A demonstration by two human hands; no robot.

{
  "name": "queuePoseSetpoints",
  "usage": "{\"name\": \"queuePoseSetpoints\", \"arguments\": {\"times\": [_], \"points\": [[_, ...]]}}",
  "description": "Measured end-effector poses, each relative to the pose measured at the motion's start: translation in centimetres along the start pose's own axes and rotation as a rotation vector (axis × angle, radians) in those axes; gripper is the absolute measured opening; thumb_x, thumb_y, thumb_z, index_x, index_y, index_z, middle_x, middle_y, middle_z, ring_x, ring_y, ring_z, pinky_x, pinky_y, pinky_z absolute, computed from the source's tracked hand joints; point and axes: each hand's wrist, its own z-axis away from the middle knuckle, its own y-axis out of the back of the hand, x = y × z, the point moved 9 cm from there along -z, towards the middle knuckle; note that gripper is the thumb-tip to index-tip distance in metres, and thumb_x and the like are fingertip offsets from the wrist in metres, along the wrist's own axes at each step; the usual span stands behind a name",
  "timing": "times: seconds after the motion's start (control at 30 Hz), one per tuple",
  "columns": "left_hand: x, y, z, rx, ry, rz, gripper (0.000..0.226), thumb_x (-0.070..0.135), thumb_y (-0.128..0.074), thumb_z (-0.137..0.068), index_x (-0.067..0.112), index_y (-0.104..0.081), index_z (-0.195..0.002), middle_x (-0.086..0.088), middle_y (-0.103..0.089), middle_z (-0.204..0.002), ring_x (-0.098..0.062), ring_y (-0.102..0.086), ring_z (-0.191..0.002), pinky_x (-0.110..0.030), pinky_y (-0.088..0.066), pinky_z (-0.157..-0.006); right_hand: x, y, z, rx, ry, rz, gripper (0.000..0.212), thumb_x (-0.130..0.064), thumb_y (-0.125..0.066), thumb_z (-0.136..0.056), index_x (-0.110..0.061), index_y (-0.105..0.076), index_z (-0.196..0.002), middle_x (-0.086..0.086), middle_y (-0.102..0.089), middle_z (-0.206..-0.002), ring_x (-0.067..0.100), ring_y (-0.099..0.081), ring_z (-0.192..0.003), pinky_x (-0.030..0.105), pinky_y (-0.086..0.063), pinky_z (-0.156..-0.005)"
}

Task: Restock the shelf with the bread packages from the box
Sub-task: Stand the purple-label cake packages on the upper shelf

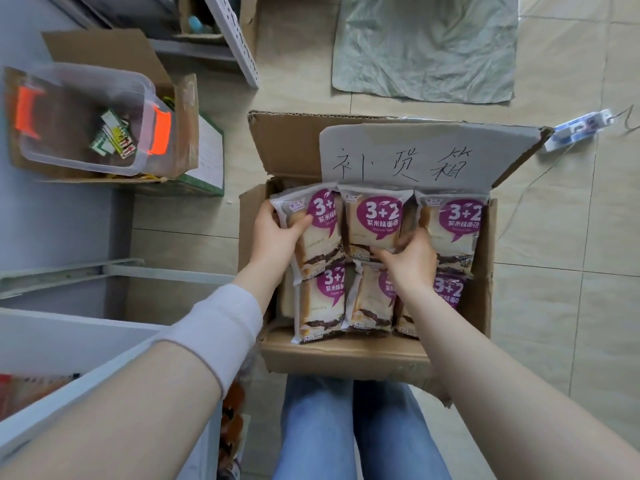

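Note:
An open cardboard box (349, 355) stands on the floor in front of my knees, filled with several bread packages printed with a purple "3+2" bubble. My left hand (277, 233) grips the far left package (320, 233), which is tilted and raised a little above the others. My right hand (410, 259) curls its fingers round the lower edge of the far middle package (372, 220). A third package (453, 230) lies at the far right. More packages fill the near row. The grey shelf (69, 337) runs along my left.
A clear plastic tub (86, 116) with orange clips sits in another cardboard box at the upper left. A perforated shelf upright (239, 39) stands behind it. A crumpled grey-green sheet (426, 46) lies on the tiled floor beyond the box. A white paper label covers the box's flap (426, 150).

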Motion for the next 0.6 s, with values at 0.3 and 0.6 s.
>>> {"name": "queuePoseSetpoints", "arguments": {"times": [0.3, 0.6], "points": [[3.4, 5.1, 8.3, 0.089, -0.109, 0.229, 0.026, 0.016, -0.070, -0.080, 0.027, -0.056, -0.099, 0.008, -0.065, -0.101, -0.013, -0.062, -0.100, -0.032, -0.051, -0.086, 1.1, 2.2, 4.9, -0.461, -0.169, -0.671, 0.033, -0.016, -0.070, -0.080, -0.001, -0.062, -0.108, 0.010, -0.068, -0.105, 0.022, -0.066, -0.099, 0.027, -0.059, -0.070], [9.8, 12.3, 31.6, 0.315, -0.392, 0.480, 0.017, 0.027, -0.066, -0.081, 0.027, -0.060, -0.097, 0.013, -0.070, -0.092, -0.002, -0.068, -0.085, -0.017, -0.053, -0.065, -1.5, 13.0, 20.1, -0.747, 0.185, -0.638, 0.013, -0.011, -0.059, -0.087, -0.011, -0.063, -0.100, 0.007, -0.070, -0.102, 0.022, -0.068, -0.096, 0.025, -0.059, -0.065]]}}
